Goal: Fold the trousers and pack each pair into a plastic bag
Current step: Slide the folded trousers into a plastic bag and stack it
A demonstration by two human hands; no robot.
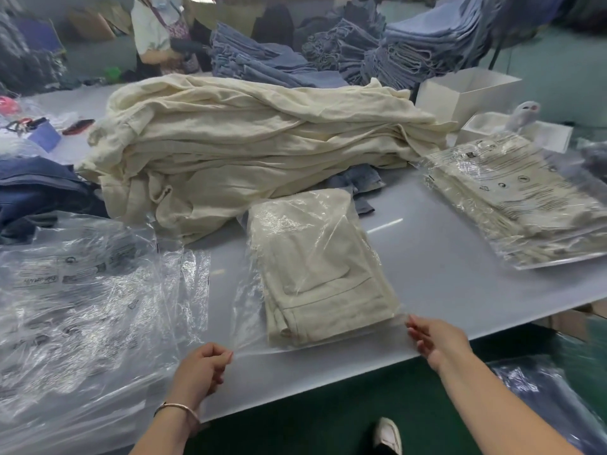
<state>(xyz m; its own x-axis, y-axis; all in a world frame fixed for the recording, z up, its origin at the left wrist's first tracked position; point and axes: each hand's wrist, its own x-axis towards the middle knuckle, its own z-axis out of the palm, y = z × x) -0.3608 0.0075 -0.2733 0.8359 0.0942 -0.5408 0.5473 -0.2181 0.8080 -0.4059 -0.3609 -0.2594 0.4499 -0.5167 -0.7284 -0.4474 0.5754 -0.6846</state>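
— Where do we start?

— With our left hand (202,362), low and left of centre. Its fingers are curled and pinch the near left corner of the clear plastic bag (249,310). Our right hand (430,338), lower right of centre, has its fingers only loosely bent, the tips on the bag's near right corner; we cannot tell whether they pinch the film or merely touch it.

— And the trousers?

— The folded cream trousers (315,270) lie inside the bag in the middle of the frame, flat on the grey table (443,257). Their long axis runs from the near edge up and slightly left, with the bag's open mouth stretched between our hands at the near end. A pocket seam faces up.

— What lies further out?

— Behind them, across the upper middle, a heap of loose cream trousers (256,133). At the right edge a stack of packed bags (512,198), printed side up and cut off by the frame. At lower left a pile of empty bags (82,310), crumpled, the print too blurred to read.

— Anything hard to make out?

— A bit of denim (356,183) peeks from under the heap; most of it is hidden. Stacked jeans (377,50) fill the top, and a person (157,37) at upper left is cut off by the frame's top edge. A white box (460,93) stands at upper right.
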